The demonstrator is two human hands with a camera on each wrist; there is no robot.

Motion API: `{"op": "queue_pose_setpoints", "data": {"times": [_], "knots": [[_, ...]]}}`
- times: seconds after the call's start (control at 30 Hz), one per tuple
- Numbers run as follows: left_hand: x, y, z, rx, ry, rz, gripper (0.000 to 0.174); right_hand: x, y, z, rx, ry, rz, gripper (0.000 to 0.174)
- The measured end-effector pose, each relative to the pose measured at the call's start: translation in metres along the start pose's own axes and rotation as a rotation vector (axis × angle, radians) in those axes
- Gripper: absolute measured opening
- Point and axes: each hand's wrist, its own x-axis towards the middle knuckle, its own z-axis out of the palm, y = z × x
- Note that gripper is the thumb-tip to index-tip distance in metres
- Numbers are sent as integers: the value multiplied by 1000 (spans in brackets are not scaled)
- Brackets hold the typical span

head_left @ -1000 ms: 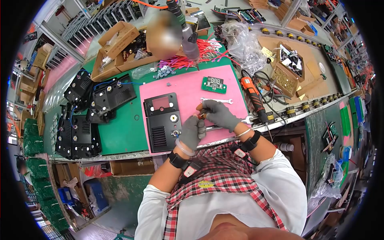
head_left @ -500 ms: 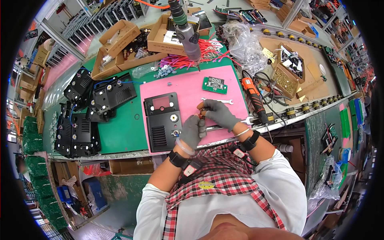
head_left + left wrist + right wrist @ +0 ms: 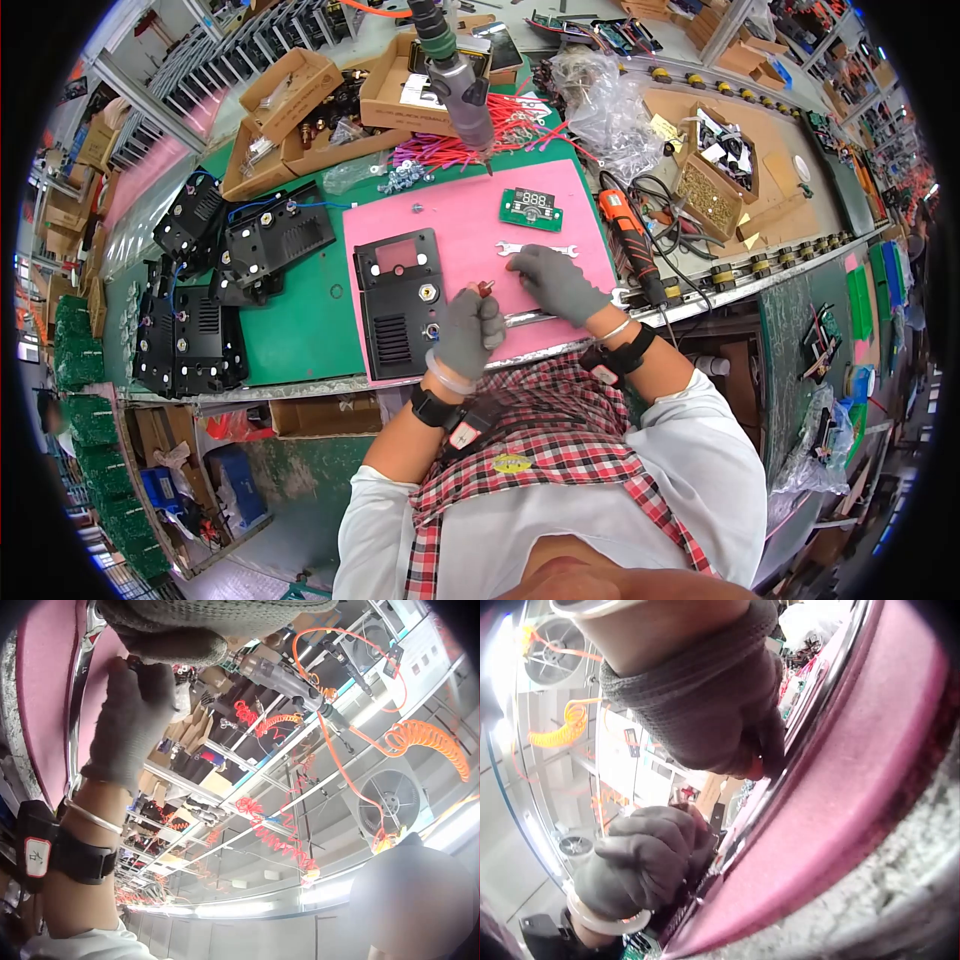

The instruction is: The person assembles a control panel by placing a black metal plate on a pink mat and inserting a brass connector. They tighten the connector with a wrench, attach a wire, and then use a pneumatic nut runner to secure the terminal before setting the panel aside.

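In the head view my gloved left hand (image 3: pixel 468 330) pinches a small reddish-brown part with a metallic end (image 3: pixel 486 288) over the pink mat (image 3: pixel 470 215). The fingers of that hand are curled. To its left lies a black vented panel (image 3: pixel 398 305) with a rectangular window and nuts on it. My gloved right hand (image 3: pixel 557 282) is apart from the left, its bent fingers right at the near side of an open-end wrench (image 3: pixel 537 249). No held thing shows in it. A green circuit board with a digit display (image 3: pixel 532 208) lies farther back.
Black panels (image 3: pixel 205 325) are grouped at left on the green bench. A power screwdriver (image 3: pixel 462 95) hangs above the mat's back edge. Behind stand cardboard boxes (image 3: pixel 290 95) and red wires (image 3: pixel 440 150). An orange-and-black corded tool (image 3: pixel 628 235) lies right of the mat.
My hands were together at the small part. The right hand has come away from it towards the wrench, and the left has drawn slightly left, keeping the part.
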Motion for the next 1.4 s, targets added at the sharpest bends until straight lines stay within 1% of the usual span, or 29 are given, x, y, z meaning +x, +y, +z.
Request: {"op": "queue_pose_setpoints", "data": {"times": [0.07, 0.13, 0.27, 0.37, 0.47, 0.57, 0.67, 0.87, 0.97, 1.07, 1.17, 1.27, 1.33, 1.4], "knots": [[-11, 6, 7, -11, -19, 11, 24, -6, 1, 7, -330, -15, -137, 17], [-18, 11, 12, -20, 1, 39, 23, -6, -2, 6, -370, -26, -175, 15], [-23, 13, 3, -46, -75, 23, 24, -4, -2, 6, -467, 4, -259, 16], [-25, 15, -4, 0, -126, 3, 25, -6, -16, -2, -302, 187, -286, 24], [-26, 10, -4, -3, -167, 19, 26, -6, -44, -18, 294, -104, 0, 29], [-34, 12, 1, 51, -136, 19, 25, -6, -60, -16, 383, -150, 6, 30], [-39, 13, -3, 50, -136, 33, 24, -2, -67, -15, 290, -165, 20, 29], [-42, 12, -15, 41, -149, 61, 21, 4, -79, -14, 166, -227, -64, 25], [-47, 15, -11, 19, -107, 78, 21, 6, -86, -14, 147, -196, -37, 23], [-47, 19, -15, -12, -86, 89, 20, 11, -81, -8, 180, -147, -136, 22], [-52, 24, -19, -38, -17, 97, 20, 17, -86, -10, 191, -175, -70, 21], [-59, 27, -30, -127, -41, 118, 21, 25, -74, -4, 187, -163, -40, 20], [-67, 28, -38, -168, -83, 135, 22, 33, -64, -1, 15, -140, -64, 19], [-76, 30, -46, -188, -149, 158, 24, 41, -38, 17, -166, -121, -82, 18]]}}
